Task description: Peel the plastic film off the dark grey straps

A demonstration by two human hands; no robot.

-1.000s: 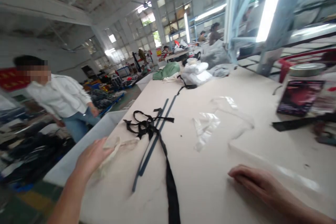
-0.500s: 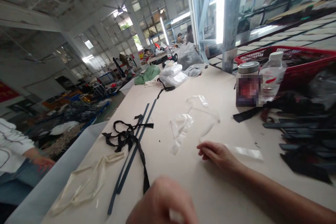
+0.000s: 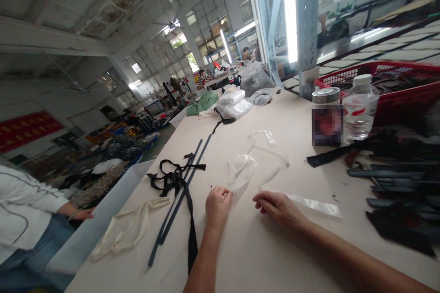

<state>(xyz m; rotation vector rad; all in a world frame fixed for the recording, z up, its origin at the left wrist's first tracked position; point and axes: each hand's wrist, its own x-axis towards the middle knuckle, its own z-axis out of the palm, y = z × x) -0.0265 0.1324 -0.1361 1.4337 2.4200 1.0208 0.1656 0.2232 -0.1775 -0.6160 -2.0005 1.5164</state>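
Over the pale tabletop, my left hand [image 3: 218, 203] is closed, its fingertips at the lower end of a whitish see-through plastic strip [image 3: 242, 169] that lies bent in a loop. My right hand [image 3: 275, 206] is a short way to the right, thumb and fingers pinched together. From beside it a clear strip [image 3: 316, 206] runs off to the right, and a thin clear loop [image 3: 283, 158] curves away above it. What lies between the fingertips is mostly hidden.
Black fabric strips [image 3: 172, 181], dark flat bars [image 3: 187, 187] and a cream fabric band [image 3: 127, 233] lie at left. A lidded jar [image 3: 327, 119], water bottle [image 3: 360, 107], red basket [image 3: 405, 100] and dark strips [image 3: 405, 183] stand or lie at right. A person [image 3: 30, 219] is beyond the left edge.
My left hand has moved from the near edge up and forward to the looped plastic strip, whose shape has spread a little. My right hand stays nearly in place.
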